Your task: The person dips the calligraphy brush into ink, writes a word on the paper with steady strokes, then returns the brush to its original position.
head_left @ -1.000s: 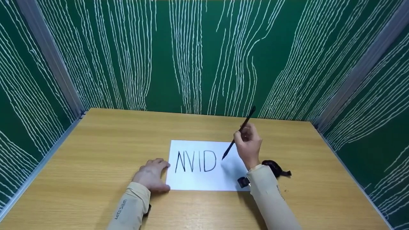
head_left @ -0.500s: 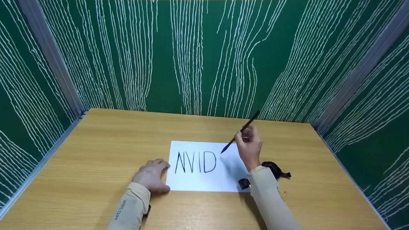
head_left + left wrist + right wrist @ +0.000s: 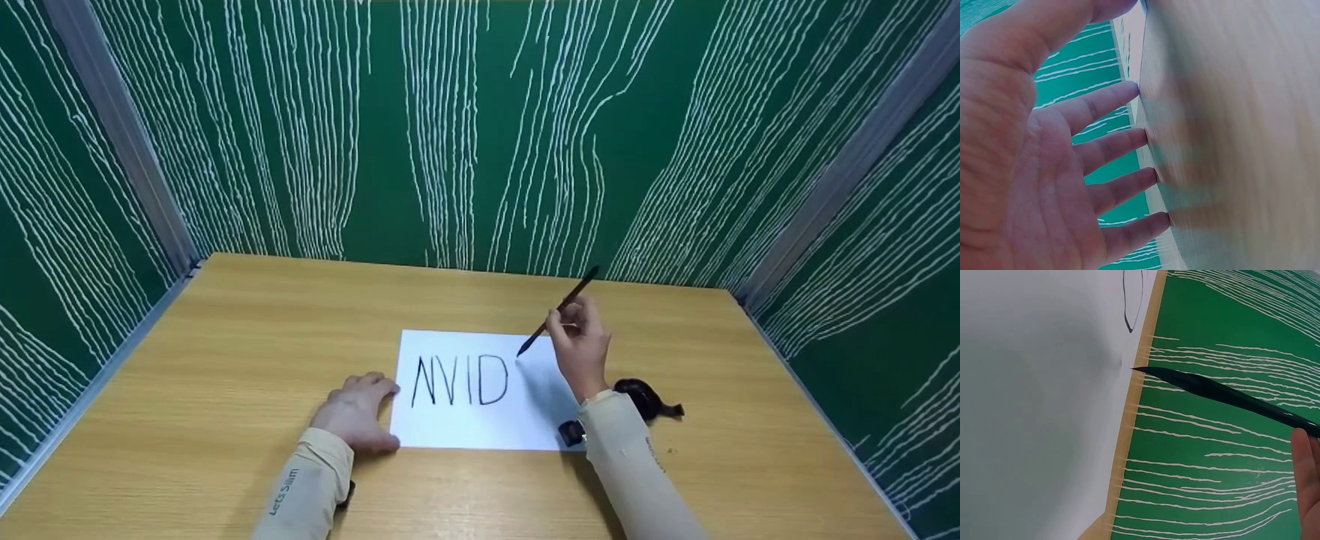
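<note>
A white sheet of paper (image 3: 465,431) lies on the wooden table, with black hand-drawn letters reading "NVID" (image 3: 460,380). My right hand (image 3: 581,341) pinches a dark, slim paintbrush (image 3: 559,310) between thumb and fingers. Its pointed tip is close over the paper, just right of the D; the right wrist view shows the brush (image 3: 1202,386) with its fine tip near a faint shadow on the sheet. My left hand (image 3: 352,412) rests on the table with spread fingers, thumb and index finger at the paper's left edge. In the left wrist view the left hand's fingers (image 3: 1120,185) are nearly straight.
A dark, shiny rounded object (image 3: 641,397) with a stubby end sits on the table (image 3: 225,337) beside my right wrist, partly hidden by the sleeve. Green walls (image 3: 510,112) with white wavy lines stand behind and at both sides.
The brush tip has moved up the paper beside the D, then slightly left, and the brush leans over more. The lettering looks the same. My left hand has stayed in place.
</note>
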The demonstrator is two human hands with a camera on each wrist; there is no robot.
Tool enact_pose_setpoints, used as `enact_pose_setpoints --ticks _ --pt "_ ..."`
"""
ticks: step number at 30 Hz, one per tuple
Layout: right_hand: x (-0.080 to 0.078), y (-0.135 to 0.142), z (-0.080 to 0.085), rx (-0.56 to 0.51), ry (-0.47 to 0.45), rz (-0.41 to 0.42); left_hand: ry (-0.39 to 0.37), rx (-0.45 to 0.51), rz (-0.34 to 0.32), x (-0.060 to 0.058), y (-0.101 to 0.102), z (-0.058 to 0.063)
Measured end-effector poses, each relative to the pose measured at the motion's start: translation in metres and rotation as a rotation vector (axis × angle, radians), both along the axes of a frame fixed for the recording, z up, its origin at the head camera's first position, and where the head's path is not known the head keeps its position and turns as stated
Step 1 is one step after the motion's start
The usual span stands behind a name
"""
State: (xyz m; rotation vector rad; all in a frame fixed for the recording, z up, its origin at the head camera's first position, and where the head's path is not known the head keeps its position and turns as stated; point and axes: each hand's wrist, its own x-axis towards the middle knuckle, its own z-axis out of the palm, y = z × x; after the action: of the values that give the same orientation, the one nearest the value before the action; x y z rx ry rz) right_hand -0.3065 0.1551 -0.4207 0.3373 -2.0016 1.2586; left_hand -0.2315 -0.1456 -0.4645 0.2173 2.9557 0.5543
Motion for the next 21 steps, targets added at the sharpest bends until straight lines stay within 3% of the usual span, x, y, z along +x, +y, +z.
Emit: enact_pose_setpoints --ticks 7,14,21 --pt "-0.002 0.000 -0.004 0.001 -0.010 -0.017 0.002 0.001 -0.007 0.000 -0.001 0.001" --pt "-0.022 0.011 -0.026 0.003 -0.030 -0.010 -0.004 -0.003 -0.008 0.000 0.000 0.000" --pt "-0.024 0.011 -0.028 0.014 -0.020 0.004 -0.018 -0.001 0.003 0.000 0.000 0.000"
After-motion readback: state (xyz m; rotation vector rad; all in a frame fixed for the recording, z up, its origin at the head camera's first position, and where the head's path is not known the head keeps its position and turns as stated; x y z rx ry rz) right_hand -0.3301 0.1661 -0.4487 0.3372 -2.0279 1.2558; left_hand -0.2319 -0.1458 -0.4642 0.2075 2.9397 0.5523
